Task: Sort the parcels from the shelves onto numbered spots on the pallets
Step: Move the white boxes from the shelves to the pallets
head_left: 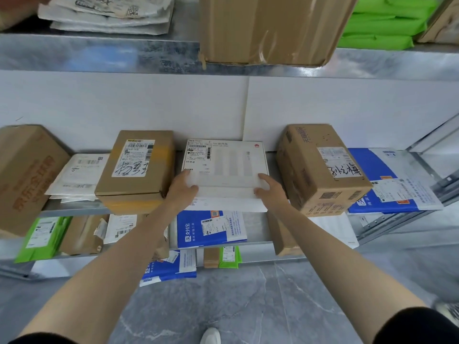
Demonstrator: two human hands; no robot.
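White flat box on shelf, between hands. Left hand grips near-left corner, right hand near-right corner. Lift level, pull straight: brown box close outside left hand, brown carton outside right.

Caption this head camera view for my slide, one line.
Left hand and right hand grip the flat white cardboard box on the metal shelf, beside a yellow-taped brown cardboard parcel.

On the middle shelf, a flat box lies centred on a flat mailer. The left carton and the right carton sit just beside it. The left hand and right hand hold its near corners. Above, a large carton overhangs the upper shelf.
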